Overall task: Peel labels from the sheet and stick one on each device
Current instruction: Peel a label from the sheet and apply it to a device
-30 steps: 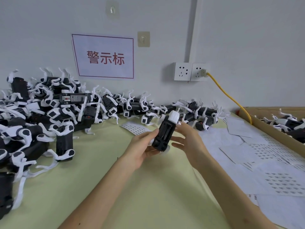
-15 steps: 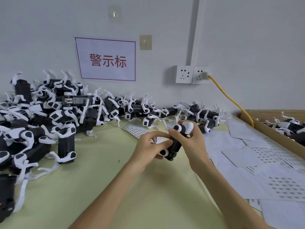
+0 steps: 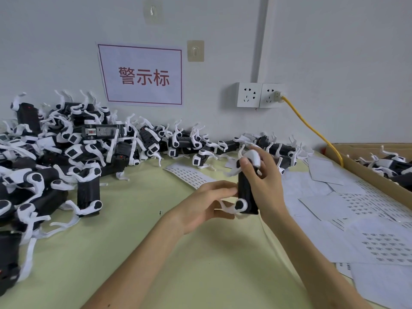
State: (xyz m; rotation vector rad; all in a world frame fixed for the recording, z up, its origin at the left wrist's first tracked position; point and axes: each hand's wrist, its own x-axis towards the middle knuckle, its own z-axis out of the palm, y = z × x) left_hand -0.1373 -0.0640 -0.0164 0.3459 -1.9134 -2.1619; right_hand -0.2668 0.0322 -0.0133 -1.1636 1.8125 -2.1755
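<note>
Devices [image 3: 66,157] lie heaped at the left of the surface [image 3: 133,241]. One device [image 3: 245,192] is held upright above the middle. The left grip [image 3: 205,206] pinches its lower edge, and the right grip [image 3: 267,186] is curled round the upper body with the thumb across the front. It looks light and stiff, but its thin white legs [image 3: 225,208] may bend, so take it by the black body. Half a second ago it was slanted; now it stands on end. Sheets [image 3: 356,208] lie to the right.
</note>
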